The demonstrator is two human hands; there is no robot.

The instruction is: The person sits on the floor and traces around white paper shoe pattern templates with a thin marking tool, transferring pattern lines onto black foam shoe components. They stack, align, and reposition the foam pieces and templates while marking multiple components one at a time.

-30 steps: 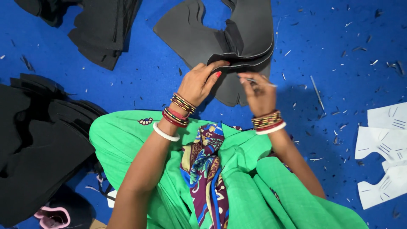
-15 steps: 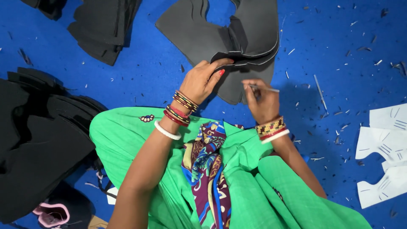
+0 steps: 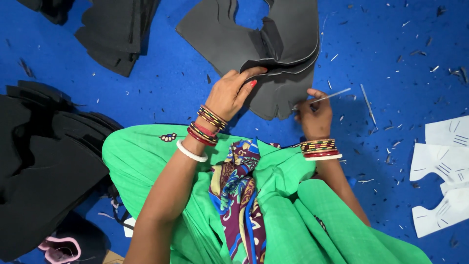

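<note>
1. Looks like a small cutting workshop for shoe or garment parts — floor-level work on a blue mat [image 3: 146, 93] rather than at a bench.
2. Stacks of identical dark grey cut pieces [image 3: 117, 34] at the top, and a bigger black pile [image 3: 44, 166] at the left, all in repeating curved outlines.
3. White paper patterns [image 3: 447, 166] with drawn marks at the right edge, shaped like templates.
4. Mat littered with tiny offcuts and slivers [image 3: 391, 127] — trimming waste.
5. A thin marking stick [image 3: 322, 99] pinched in the right hand [image 3: 315, 115] beside a curved grey stack [image 3: 273, 54], with the left hand [image 3: 232, 93] gripping its edge.
</note>
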